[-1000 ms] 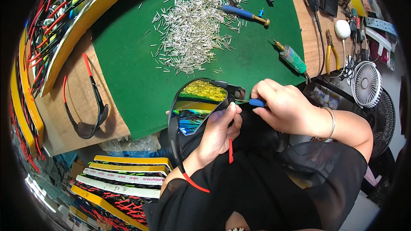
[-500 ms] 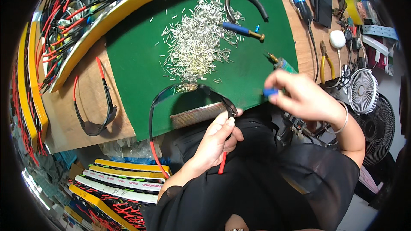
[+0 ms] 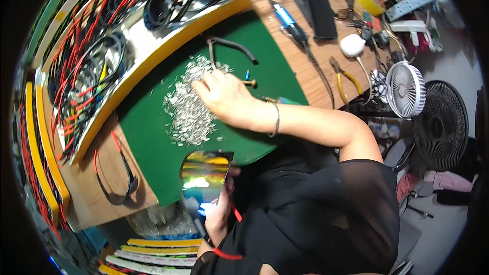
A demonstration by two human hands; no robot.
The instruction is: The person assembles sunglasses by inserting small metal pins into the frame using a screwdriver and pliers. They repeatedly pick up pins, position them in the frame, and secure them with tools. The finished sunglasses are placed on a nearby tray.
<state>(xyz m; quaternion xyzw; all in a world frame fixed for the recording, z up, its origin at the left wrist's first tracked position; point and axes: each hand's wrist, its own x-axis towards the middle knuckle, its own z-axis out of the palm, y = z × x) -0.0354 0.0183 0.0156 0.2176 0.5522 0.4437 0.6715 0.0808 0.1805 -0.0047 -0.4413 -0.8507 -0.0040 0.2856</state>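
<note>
My left hand is closed on sunglasses with a shiny mirrored lens and red-tipped temples, held low by the front edge of the green mat. My right hand reaches over a pile of small silver metal pins, fingers bent down at its upper part. Its fingertips are partly hidden, and what they hold, if anything, does not show. A tool's brass end sticks out beside the hand, next to a small blue piece. Further back lies a black-sleeved bent metal tool.
Another pair of sunglasses lies at left on the wooden table. A yellow-edged rack full of red-tipped glasses curves along the back. At right are a blue pen-shaped power tool, a black phone, yellow-handled pliers and fans.
My right hand has moved left and forward onto the pin pile; the blue item in its fingers no longer shows. The sunglasses in my left hand have turned, showing the mirrored lens. The view has shifted.
</note>
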